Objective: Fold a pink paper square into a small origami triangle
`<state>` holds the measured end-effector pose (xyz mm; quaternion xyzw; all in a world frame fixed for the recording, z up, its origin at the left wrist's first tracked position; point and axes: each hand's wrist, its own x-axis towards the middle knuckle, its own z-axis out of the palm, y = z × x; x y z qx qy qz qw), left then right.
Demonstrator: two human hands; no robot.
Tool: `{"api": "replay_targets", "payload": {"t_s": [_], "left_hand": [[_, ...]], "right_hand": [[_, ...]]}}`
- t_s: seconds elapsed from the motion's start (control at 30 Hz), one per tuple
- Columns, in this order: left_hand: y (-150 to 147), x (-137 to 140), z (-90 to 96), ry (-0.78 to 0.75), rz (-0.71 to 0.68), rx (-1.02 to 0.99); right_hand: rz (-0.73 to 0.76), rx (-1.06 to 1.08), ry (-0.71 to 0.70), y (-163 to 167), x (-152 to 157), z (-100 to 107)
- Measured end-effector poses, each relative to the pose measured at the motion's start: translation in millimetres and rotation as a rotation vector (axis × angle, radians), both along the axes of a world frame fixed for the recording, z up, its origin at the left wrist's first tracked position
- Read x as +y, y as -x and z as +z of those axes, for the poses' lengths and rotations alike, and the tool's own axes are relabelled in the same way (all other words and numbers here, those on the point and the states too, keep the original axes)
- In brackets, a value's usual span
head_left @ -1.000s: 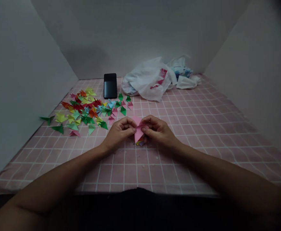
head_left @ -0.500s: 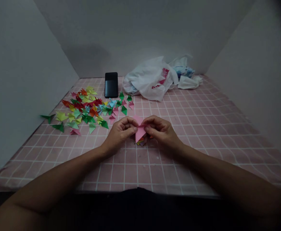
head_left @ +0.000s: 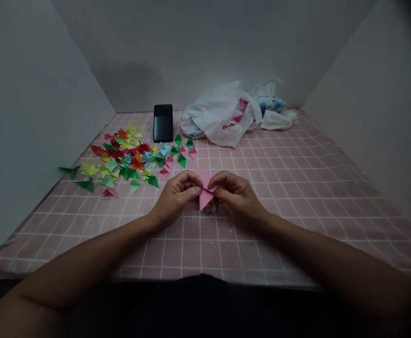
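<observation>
Between my two hands is a piece of pink origami paper (head_left: 205,198), partly folded, with one point toward me and another part standing up behind. My left hand (head_left: 180,191) pinches its left side between thumb and fingers. On the opposite side my right hand (head_left: 236,191) pinches it too, thumb in front. Beneath the paper, a few coloured scraps of paper (head_left: 207,209) show, mostly covered by the pink piece and my fingers. Left of my hands lies a loose pile of folded paper pieces (head_left: 137,162) in red, orange, yellow, green, blue and pink.
A black smartphone (head_left: 163,123) stands at the back, beyond the paper pile. White plastic bags (head_left: 223,115) lie crumpled to its right, near the back wall. A pink checked cloth (head_left: 297,211) covers the table, with pale walls on the left, right and back.
My fingers have shifted slightly on the pink paper, and its front point now sits a little lower, with the crease between my thumbs tilted. The pile has not moved.
</observation>
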<state>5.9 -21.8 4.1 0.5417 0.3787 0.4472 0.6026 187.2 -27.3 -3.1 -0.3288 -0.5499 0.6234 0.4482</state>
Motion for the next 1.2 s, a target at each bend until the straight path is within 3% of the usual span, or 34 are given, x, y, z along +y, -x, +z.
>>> {"api": "replay_targets", "payload": {"t_s": [0.4, 0.73, 1.2], "left_hand": [[2.0, -0.4, -2.0, -0.053, -0.016, -0.015], [1.4, 0.9, -0.5, -0.081, -0.009, 0.006], [-2.5, 3.5, 2.6, -0.196, 0.143, 0.081]], "right_hand": [[0.005, 0.030, -0.002, -1.9, 1.7, -1.7], [0.006, -0.051, -0.130, -3.4, 2.0, -3.0], [0.118, 0.099, 0.037, -1.5, 7.0, -3.1]]}}
